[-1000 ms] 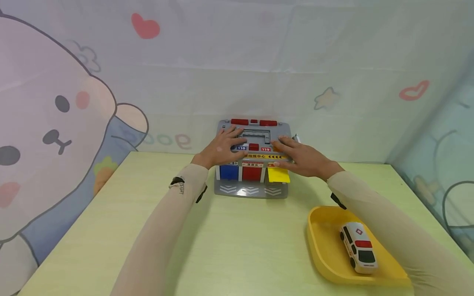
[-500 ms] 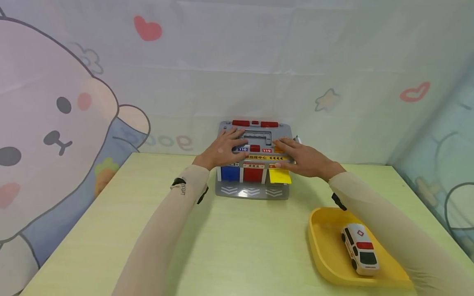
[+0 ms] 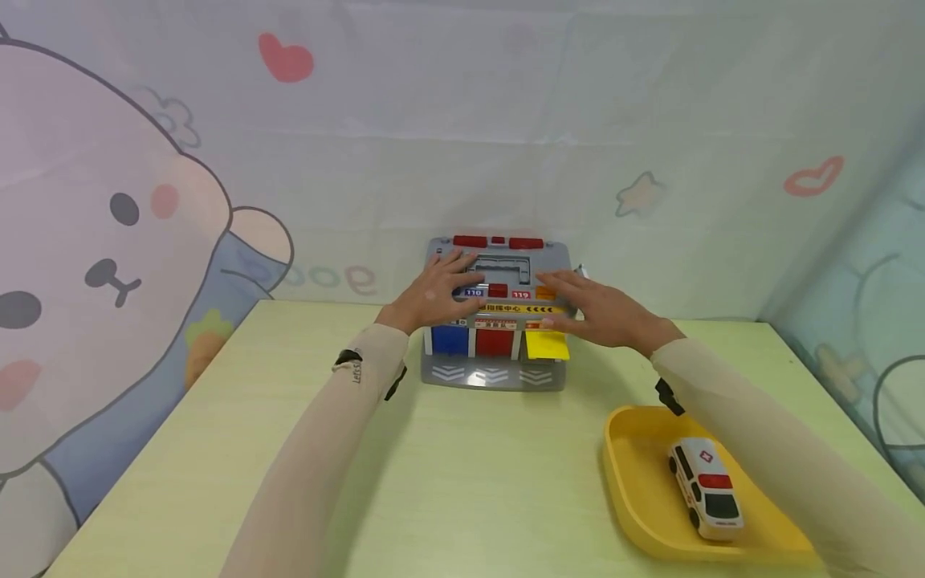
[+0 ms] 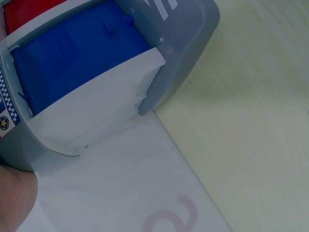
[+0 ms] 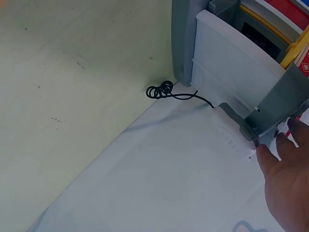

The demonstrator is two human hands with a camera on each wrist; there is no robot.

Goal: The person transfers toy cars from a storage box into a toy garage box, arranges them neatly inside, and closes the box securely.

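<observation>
A grey toy garage stands at the back of the table. Its blue door and red door hang down, while the yellow door is raised. My left hand rests on the left part of the roof, fingers spread. On the right front edge of the roof lies my right hand, its fingers beside an orange button. The right wrist view shows a white handset-like piece with a coiled black cord at the garage's side, near the right fingers.
A yellow tray sits at the table's front right, partly under the right forearm. In it is a white toy ambulance with a red light bar. Behind the garage hangs a printed cloth.
My right hand has slid slightly to the right on the roof, showing more of the orange button. The left hand stays in place, and the garage has not moved.
</observation>
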